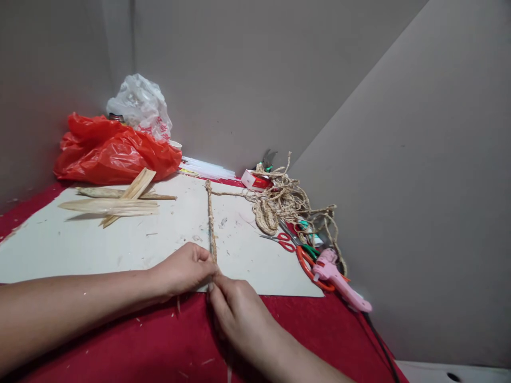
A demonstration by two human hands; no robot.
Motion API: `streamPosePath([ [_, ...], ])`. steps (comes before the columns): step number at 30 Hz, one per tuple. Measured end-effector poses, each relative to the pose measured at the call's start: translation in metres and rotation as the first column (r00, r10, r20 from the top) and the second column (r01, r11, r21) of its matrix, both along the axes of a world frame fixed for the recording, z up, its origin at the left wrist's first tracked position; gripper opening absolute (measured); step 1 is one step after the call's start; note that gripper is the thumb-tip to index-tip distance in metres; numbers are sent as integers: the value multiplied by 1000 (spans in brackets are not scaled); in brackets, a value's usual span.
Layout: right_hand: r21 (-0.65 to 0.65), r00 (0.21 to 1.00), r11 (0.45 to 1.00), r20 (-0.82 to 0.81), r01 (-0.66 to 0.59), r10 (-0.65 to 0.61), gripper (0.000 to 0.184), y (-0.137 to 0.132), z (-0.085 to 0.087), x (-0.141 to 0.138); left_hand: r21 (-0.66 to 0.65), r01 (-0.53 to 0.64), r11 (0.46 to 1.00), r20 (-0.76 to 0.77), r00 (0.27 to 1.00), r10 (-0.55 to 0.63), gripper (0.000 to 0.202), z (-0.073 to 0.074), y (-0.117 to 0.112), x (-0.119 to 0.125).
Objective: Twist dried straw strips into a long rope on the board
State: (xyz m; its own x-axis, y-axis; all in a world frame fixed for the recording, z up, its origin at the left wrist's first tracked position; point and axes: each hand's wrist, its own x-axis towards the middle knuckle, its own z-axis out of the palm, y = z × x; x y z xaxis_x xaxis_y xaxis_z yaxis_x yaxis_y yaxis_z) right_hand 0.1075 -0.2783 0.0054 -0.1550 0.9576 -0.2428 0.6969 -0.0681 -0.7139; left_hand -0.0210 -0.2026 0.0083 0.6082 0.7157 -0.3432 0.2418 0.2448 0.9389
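A thin brown cord of twisted plant fibre runs from the middle of the white board down to my hands. My left hand is closed on its near end, thumb and fingers pinched together. Right beside it, my right hand also pinches the cord's end, its fingertips touching those of the left. The exact end between the fingers is hidden. Several pale dry husk strips lie crossed on the board at the left.
A heap of braided cord, small red-handled scissors, orange-handled scissors and a pink glue gun lie at the right. A red plastic bag, a white bag and white sticks are at the back. Grey walls surround the white board.
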Motion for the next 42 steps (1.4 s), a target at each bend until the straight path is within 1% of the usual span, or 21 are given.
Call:
streamPosePath([
  [1, 54, 992, 997, 109, -63, 57, 26, -5, 3, 0, 14, -1, 1000, -10, 1000, 1, 17, -1, 0, 0],
  [2, 64, 970, 987, 206, -146, 130, 25, -10, 7, 0, 24, 0, 1000, -15, 1000, 1, 16, -1, 1, 0],
  [3, 29, 938, 971, 267, -235, 220, 25, -14, 12, 1, 30, -2, 1000, -15, 1000, 2, 17, -2, 1, 0],
  [5, -69, 899, 932, 245, -356, 362, 26, -20, 24, 8, 29, -9, 1000, -3, 1000, 9, 17, -3, 2, 0],
  [6, -70, 913, 932, 189, -355, 362, 29, -21, 29, 13, 18, -10, 1000, 12, 1000, 10, 17, -3, 2, -1],
  [7, -35, 946, 954, 122, -298, 300, 33, -19, 33, 19, 0, -4, 1000, 31, 1000, 4, 17, -3, 2, -1],
  [8, 33, 984, 984, 53, -175, 173, 37, -15, 36, 25, -23, 7, 1000, 50, 999, -5, 17, -2, 2, -1],
  [9, 106, 999, 994, -21, -40, 43, 39, -9, 37, 31, -45, 19, 999, 68, 998, -16, 16, -1, 2, -1],
  [10, 163, 993, 983, -92, 84, -70, 38, -2, 36, 37, -66, 31, 997, 84, 996, -26, 16, 1, 3, -1],
  [11, 181, 979, 970, -157, 161, -134, 36, 6, 33, 41, -83, 41, 996, 99, 995, -33, 16, 2, 3, -1],
  [12, 164, 961, 968, -231, 191, -151, 32, 14, 30, 44, -99, 48, 994, 113, 993, -37, 16, 3, 3, -1],
  [15, 47, 893, 985, -430, 169, -132, 32, 33, 16, 43, -147, 75, 986, 175, 983, -49, 16, 5, 4, -2],
  [17, -87, 835, 992, -537, 87, -120, 34, 39, 10, 38, -172, 117, 978, 232, 970, -75, 15, 3, 6, -2],
  [20, -282, 786, 956, -608, -77, -116, 43, 43, 7, 33, -190, 158, 969, 267, 958, -104, 13, 0, 9, -4],
  [22, -317, 793, 940, -601, -125, -97, 45, 44, 6, 33, -193, 153, 969, 241, 965, -105, 13, -2, 11, -5],
  [26, -311, 803, 929, -596, -199, -27, 43, 49, 5, 39, -161, 194, 968, 173, 971, -166, 16, -4, 14, -7],
  [30, -383, 763, 880, -645, -282, -37, 40, 54, 2, 43, -93, 201, 975, 123, 974, -189, 19, -4, 16, -7],
  [33, -411, 722, 875, -683, -256, -110, 38, 54, 0, 41, 37, 212, 977, 35, 976, -213, 19, -4, 19, -8],
  [36, -410, 703, 894, -689, -178, -176, 38, 52, -1, 37, 129, 244, 961, -73, 969, -236, 19, 0, 21, -12],
  [39, -419, 713, 907, -651, -51, -261, 38, 46, -4, 31, 73, 265, 961, -83, 962, -259, 19, 7, 20, -14],
  [42, -421, 672, 905, -653, 59, -348, 36, 39, -5, 23, -72, 257, 964, -53, 964, -261, 18, 12, 14, -11],
])
